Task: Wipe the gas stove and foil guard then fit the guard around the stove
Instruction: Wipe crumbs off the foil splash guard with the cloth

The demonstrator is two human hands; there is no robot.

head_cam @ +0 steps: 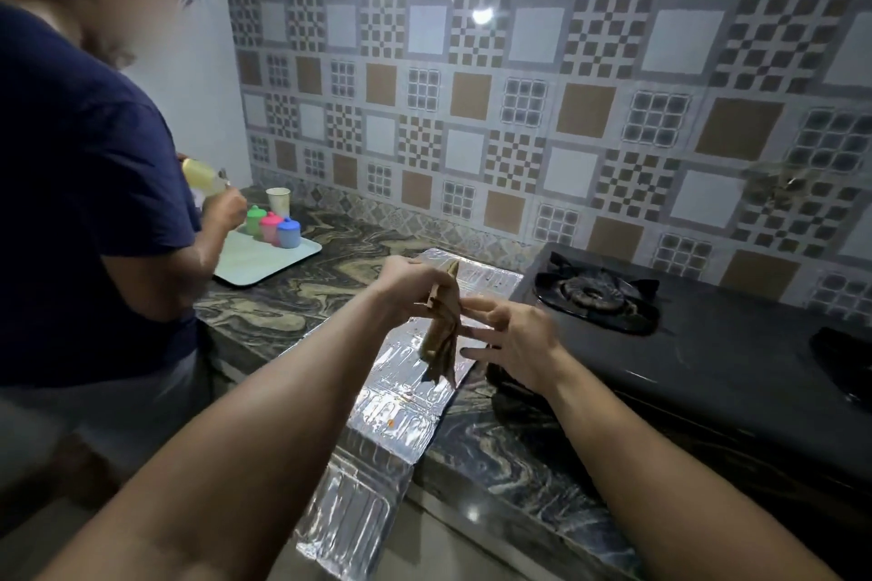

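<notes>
A black gas stove stands on the marble counter at the right, its left burner in view. The silver foil guard lies flat on the counter left of the stove, and its near end hangs over the counter's front edge. My left hand is shut on a crumpled brownish cloth that dangles above the foil. My right hand hovers just right of the cloth with its fingers spread, the fingertips close to the cloth.
Another person in a dark blue shirt stands at the left holding a yellowish bottle. A pale tray with three coloured lidded cups sits at the back left. The patterned tiled wall runs behind the counter.
</notes>
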